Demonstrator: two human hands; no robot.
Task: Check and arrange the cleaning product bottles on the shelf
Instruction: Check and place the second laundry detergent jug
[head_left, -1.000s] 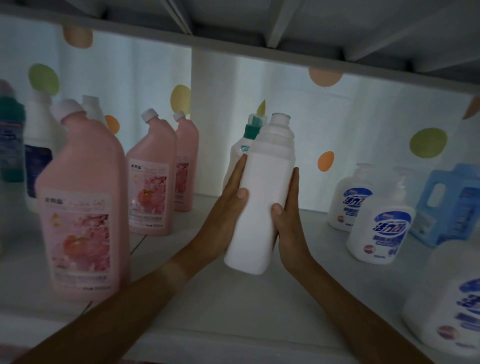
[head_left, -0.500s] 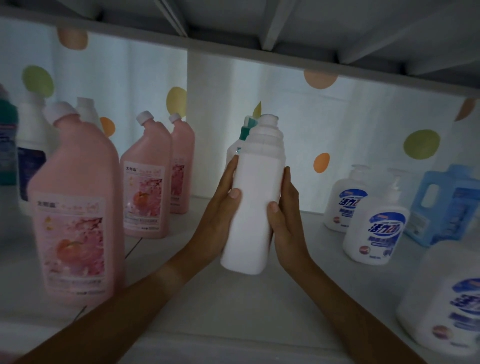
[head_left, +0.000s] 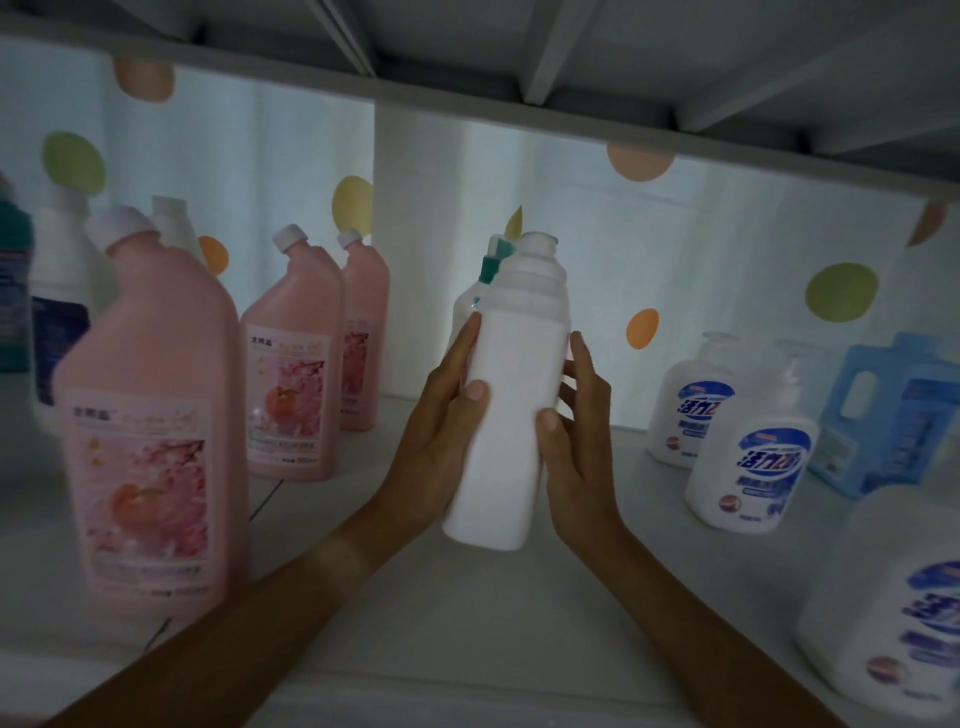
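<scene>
White bottle (head_left: 511, 415), clasped upright between left (head_left: 441, 431) and right hands (head_left: 576, 441)

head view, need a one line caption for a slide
Both hands, left hand and right hand, grip a plain white bottle above the shelf, pink bottles beside.

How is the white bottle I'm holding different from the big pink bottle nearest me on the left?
The white bottle shows a plain, label-free side; the big pink bottle shows a floral label. The white bottle is slimmer with a stepped, ribbed top, while the pink one is broad with an angled neck and a white cap. The white bottle is gripped by the left hand and the right hand, tilted slightly; the pink one stands on the shelf. Both are plastic.
</scene>
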